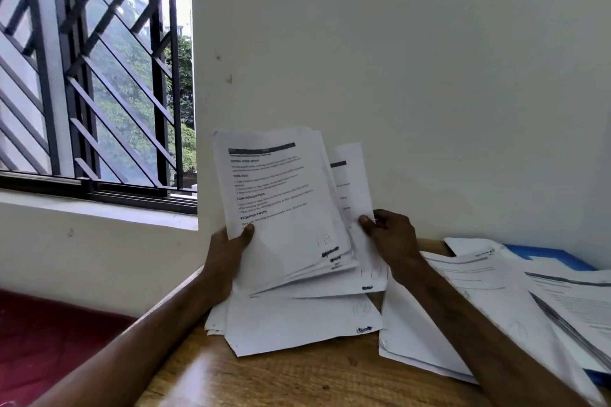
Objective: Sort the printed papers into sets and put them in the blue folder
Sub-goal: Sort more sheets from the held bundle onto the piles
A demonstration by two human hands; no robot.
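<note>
Wooden table (291, 380), white wall (429, 76), barred window (99, 76)

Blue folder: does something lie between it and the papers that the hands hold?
Yes. Loose sheets cover most of the folder on the right; only its far edge and a strip at the lower right show. Nothing else stands between it and the stack in the left hand or the page in the right hand.

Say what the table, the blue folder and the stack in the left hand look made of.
Table: wood or veneer, by its brown grain; glossy sheen. Blue folder: plastic or coated card, unclear; smooth, uniform blue, mostly covered. Stack in the left hand: thin matte white paper, black print, edges fanned.
</note>
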